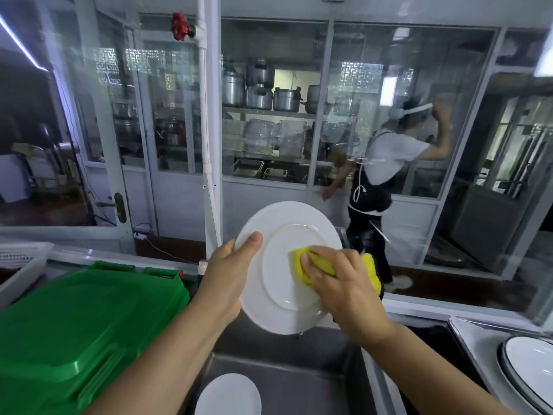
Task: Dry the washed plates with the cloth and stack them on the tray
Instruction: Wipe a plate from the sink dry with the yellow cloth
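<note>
At the far left stood a white plastic basket (22,259) with a slotted wall, and next to it, nearer, a large green bin lid (80,319) of smooth moulded plastic with raised ribs, which looked rigid and slightly glossy. To the right of the lid the left hand (230,271) grasped the held plate (287,265) at its left rim, the thumb lying over the edge on the side facing the camera and the fingers hidden behind. This plate was round, white and glazed, upright and a little tilted, with its underside and raised foot ring turned toward the person; it was in the air above the steel sink (284,369), not on any tray. I judge the main danger was here: a wet glazed rim is slippery, only one hand carried the weight, and the wiping pushed against it, so a strong stroke could turn the plate out of the grip and drop it on the steel or on the second white plate (229,395) lying in the basin below. The right hand (347,283) was closed around the yellow cloth (311,265), a soft, thick, fuzzy one, and pressed it on the middle of the underside; part of the cloth hung behind the hand. If the cloth was already wet, it could leave streaks. At the far right, on a pale tray (466,333) with a raised edge, lay a white dish with a dark rim line (529,369), where the dried plate probably belonged.
</note>
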Motion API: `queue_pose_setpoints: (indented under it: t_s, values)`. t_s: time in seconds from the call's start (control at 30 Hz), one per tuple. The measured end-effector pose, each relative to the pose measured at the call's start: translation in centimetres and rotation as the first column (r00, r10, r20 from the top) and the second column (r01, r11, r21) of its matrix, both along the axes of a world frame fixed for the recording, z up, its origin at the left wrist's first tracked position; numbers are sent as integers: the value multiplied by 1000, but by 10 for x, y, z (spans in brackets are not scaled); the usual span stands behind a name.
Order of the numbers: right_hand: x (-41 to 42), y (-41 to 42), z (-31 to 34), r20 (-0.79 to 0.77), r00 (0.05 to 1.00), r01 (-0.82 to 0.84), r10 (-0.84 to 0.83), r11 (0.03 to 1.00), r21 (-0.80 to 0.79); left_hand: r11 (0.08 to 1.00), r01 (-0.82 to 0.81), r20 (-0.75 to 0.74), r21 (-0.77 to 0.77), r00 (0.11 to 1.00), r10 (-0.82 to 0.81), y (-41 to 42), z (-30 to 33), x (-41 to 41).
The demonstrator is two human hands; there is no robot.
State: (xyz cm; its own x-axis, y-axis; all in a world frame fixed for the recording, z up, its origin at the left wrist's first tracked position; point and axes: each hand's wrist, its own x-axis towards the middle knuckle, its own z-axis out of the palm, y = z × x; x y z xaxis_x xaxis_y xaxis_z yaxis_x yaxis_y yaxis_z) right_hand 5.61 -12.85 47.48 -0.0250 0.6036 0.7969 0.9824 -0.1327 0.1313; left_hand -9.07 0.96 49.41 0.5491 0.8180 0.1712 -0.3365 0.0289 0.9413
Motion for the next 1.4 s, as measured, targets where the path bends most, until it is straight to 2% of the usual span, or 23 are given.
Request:
queue_pose_setpoints:
  t_s: [0.07, 0.13, 0.3, 0.37, 0.43, 0.47, 0.53, 0.6, 0.67, 0.77, 0.87, 0.93, 0.97, 1.0, 1.1, 1.23, 1.33, 1.4]
  values:
    - [2, 3, 9, -65, 998, -13, 15, 1000, 24, 999, 41, -15, 6, 999, -41, -2, -1, 1]
    - [4, 6, 16, -49, 999, -20, 24, 997, 73, 997, 71, -2, 34, 997, -71, -4, -2, 2]
    - [-6, 16, 42, -170, 976, -79, 133, 953, 292, 987, 110, 4, 116, 994, -111, -10, -1, 6]
    - [-17, 23, 55, -131, 977, -136, 168, 966, 220, 971, 119, -61, 209, 992, -108, -17, 3, 9]
    - [-23, 29, 62, -79, 989, -118, 127, 987, 110, 942, 131, -153, 309, 984, -87, -23, 5, 11]
    - [-22, 30, 64, -96, 988, -109, 117, 991, 82, 936, 129, -168, 327, 983, -77, -25, 5, 10]
    - [-17, 29, 65, -234, 961, -131, 147, 988, 81, 941, 113, -142, 320, 987, -71, -27, 6, 8]
    - [-6, 26, 64, -456, 865, -171, 210, 977, 124, 944, 103, -103, 312, 992, -74, -27, 8, 4]
    - [4, 25, 61, -645, 722, -155, 250, 967, 201, 943, 65, -90, 327, 995, -37, -27, 11, 1]
    - [12, 23, 50, -817, 487, -56, 308, 945, 322, 933, 1, -63, 360, 998, 23, -24, 18, -2]
    - [5, 21, 29, -881, 196, -32, 431, 900, 434, 937, -51, 47, 346, 998, 37, -23, 25, -3]
    - [-3, 22, 16, -862, -18, -20, 507, 862, 507, 949, -54, 133, 311, 991, 12, -25, 25, 2]
    - [-5, 21, 13, -839, -88, 2, 538, 842, 540, 955, -37, 159, 296, 987, -10, -27, 22, 4]
    - [-5, 20, 13, -822, -113, 33, 558, 829, 558, 958, -14, 165, 285, 986, -34, -27, 18, 6]
    - [5, 8, 19, -838, -52, 74, 543, 839, 539, 957, 135, 85, 256, 983, -162, -21, 8, 4]
    - [14, -8, 27, -862, 87, -37, 499, 867, 497, 926, 327, -134, 187, 943, -306, 6, 24, -6]
    - [11, -9, 29, -863, 208, -143, 460, 887, 438, 892, 363, -284, 268, 915, -288, 9, 41, -3]
    - [11, -11, 31, -864, 298, -155, 406, 914, 376, 885, 343, -300, 315, 921, -250, 7, 42, -2]
